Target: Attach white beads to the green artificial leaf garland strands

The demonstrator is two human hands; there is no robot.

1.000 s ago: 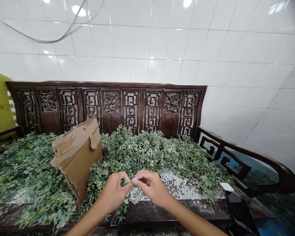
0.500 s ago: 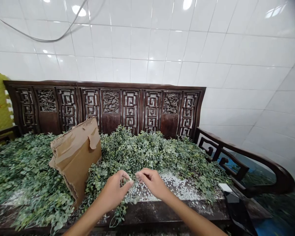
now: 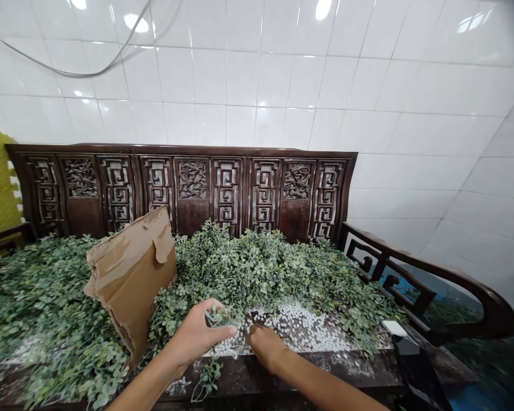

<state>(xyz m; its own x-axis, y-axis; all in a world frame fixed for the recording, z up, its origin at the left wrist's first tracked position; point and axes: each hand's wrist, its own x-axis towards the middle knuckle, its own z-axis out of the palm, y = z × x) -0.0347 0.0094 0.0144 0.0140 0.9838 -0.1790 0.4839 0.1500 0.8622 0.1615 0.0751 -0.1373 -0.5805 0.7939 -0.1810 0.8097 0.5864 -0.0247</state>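
Left hand: the left hand (image 3: pixel 201 331) has its thumb and fingers parted in a wide C, with a leafy sprig (image 3: pixel 216 315) showing in the gap; the other fingers are hidden, so I cannot tell whether they grip it.
Right hand: the right hand (image 3: pixel 265 345) is just beside the left thumb tip, fingers bent and close together, pointing down at the bench (image 3: pixel 244 374); I cannot tell whether a white bit is pinched there.
White bits: small white bits (image 3: pixel 314 334) lie loose on the wood, around the right hand's fingertips and off to its right.
Leaves: a heap of green leaves (image 3: pixel 257 265) lies beyond both hands; more leaves (image 3: pixel 47 291) spread well to the left of the left hand; a small loose sprig (image 3: pixel 209 377) hangs at the front edge, just below the left hand.
Cardboard: a torn cardboard piece (image 3: pixel 139 279) stands tilted among the leaves, left of the left hand.
Right side: a white block (image 3: pixel 394 327) and a black shiny thing (image 3: pixel 420 368) lie well to the right of the right hand; the curved armrest (image 3: pixel 454 274) is beyond them.
Behind: the carved backrest (image 3: pixel 192 208) rises past the leaves, farthest from the hands.
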